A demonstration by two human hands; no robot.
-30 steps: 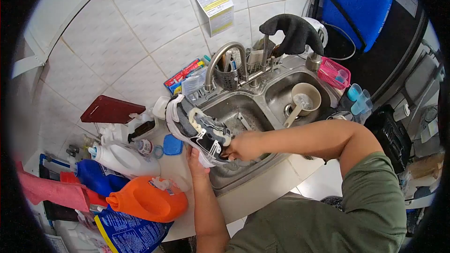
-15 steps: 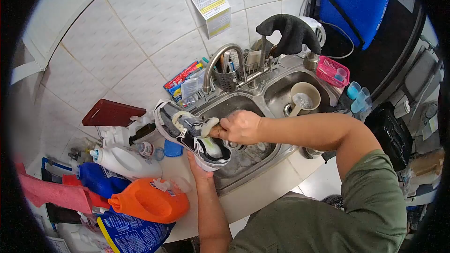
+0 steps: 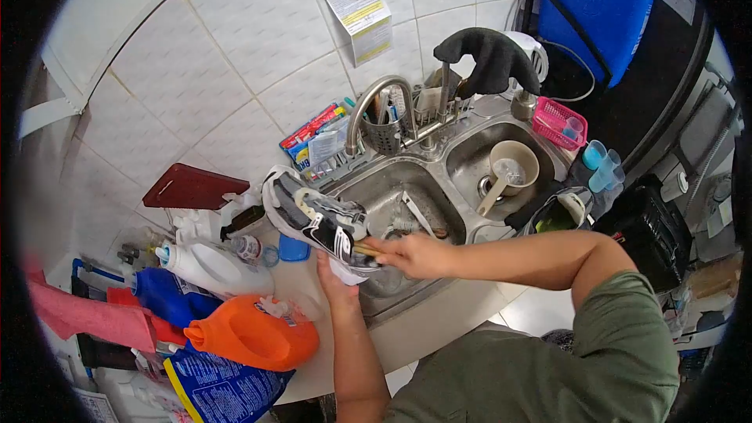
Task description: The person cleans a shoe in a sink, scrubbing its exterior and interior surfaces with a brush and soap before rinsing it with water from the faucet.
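Observation:
Over the left sink basin, a grey, black and white sneaker (image 3: 309,215) is held tilted. My left hand (image 3: 338,280) supports it from below, fingers closed around the sole near the heel, partly hidden under the shoe. My right hand (image 3: 417,256) grips the wooden handle of a brush (image 3: 371,248), its far end at the shoe's heel opening; the bristles cannot be made out. A white-handled utensil (image 3: 417,213) lies in the left basin (image 3: 368,188) below. To the right of the sink sits another shoe (image 3: 565,207), partly behind my right forearm.
A beige dipper (image 3: 526,158) stands in the right basin. The curved faucet (image 3: 354,121) rises behind the sink. Detergent jugs, an orange one (image 3: 254,333) and a white one (image 3: 211,270), crowd the left counter. A pink basket (image 3: 552,119) and several cups are at the right.
The brush and my right hand have moved from the shoe's tongue down and right to its heel end. My left hand still holds the shoe. The view has shifted slightly.

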